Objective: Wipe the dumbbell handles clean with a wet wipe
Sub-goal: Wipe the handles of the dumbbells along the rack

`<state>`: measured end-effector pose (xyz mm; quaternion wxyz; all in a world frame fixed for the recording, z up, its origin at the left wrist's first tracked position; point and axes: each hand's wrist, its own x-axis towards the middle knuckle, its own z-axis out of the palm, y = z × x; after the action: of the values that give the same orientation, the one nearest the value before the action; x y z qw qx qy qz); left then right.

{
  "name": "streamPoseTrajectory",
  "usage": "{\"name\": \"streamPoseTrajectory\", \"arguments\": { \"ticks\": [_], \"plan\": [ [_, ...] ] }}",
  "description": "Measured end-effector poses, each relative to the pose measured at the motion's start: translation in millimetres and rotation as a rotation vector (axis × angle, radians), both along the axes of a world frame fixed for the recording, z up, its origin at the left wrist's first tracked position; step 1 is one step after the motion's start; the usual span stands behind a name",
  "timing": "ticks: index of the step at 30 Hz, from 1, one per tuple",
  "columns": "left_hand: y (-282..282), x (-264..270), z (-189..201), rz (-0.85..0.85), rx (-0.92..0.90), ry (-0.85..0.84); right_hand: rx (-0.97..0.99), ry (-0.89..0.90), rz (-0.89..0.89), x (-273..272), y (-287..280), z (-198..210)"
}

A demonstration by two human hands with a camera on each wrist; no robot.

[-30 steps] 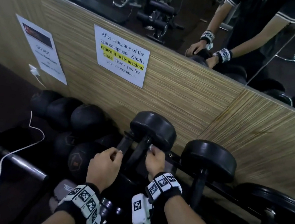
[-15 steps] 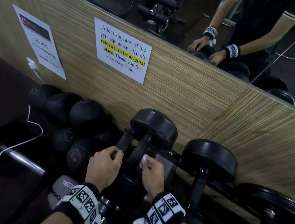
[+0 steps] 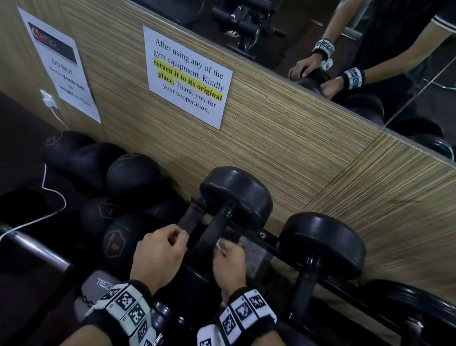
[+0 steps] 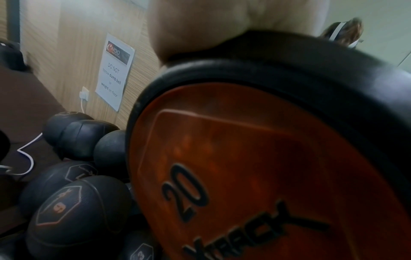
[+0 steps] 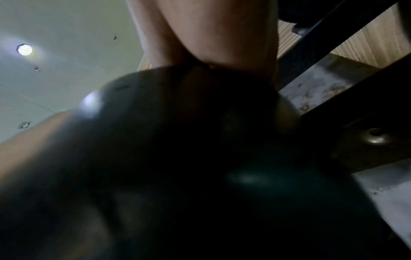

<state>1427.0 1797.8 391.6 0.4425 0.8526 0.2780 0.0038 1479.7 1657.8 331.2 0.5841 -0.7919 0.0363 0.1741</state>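
Observation:
A black dumbbell [image 3: 235, 194] lies on the rack with its far head by the wall and its dark handle [image 3: 212, 232] running toward me. My right hand [image 3: 230, 264] pinches a small white wet wipe [image 3: 219, 243] against the right side of the handle's near part. My left hand [image 3: 159, 254] sits at the left of the handle, fingers curled at its near end. In the left wrist view the palm [image 4: 200, 26] rests on the near head [image 4: 266, 158], whose orange face reads 20. The right wrist view shows only my hand [image 5: 211, 35] above a dark blur.
Two more black dumbbells [image 3: 322, 244] [image 3: 422, 305] sit on the rack to the right. Several dark medicine balls [image 3: 132, 177] are piled at the left, beside a white cable [image 3: 0, 243]. The wood-panelled wall carries a notice [image 3: 187, 76], with a mirror above.
My right hand has slid the wipe down the handle toward me, away from the far head. The left hand has stayed at the handle's near end.

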Motion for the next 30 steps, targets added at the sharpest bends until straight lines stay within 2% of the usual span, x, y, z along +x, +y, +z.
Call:
{"name": "streamPoseTrajectory", "arguments": {
  "ticks": [7, 12, 18, 22, 24, 26, 30],
  "plan": [
    [1, 0, -1, -0.015, -0.006, 0.010, -0.001, 0.088, 0.123, -24, -18, 16],
    [0, 0, 1, -0.007, -0.032, -0.003, -0.047, 0.102, -0.081, 6, 2, 4],
    [1, 1, 1, -0.011, -0.027, 0.003, -0.055, 0.047, 0.100, -17, -18, 29],
    [0, 0, 1, 0.000, -0.030, 0.005, -0.199, -0.109, -0.187, 24, -4, 23],
    [0, 0, 1, 0.009, -0.025, 0.006, -0.269, -0.143, -0.240, 33, 2, 27],
    [-1, 0, 2, 0.006, -0.021, 0.007, -0.326, -0.195, -0.172, 20, 2, 32],
    [0, 1, 1, -0.002, -0.012, 0.020, -0.399, -0.247, 0.128, -25, -5, 36]
  ]
}}
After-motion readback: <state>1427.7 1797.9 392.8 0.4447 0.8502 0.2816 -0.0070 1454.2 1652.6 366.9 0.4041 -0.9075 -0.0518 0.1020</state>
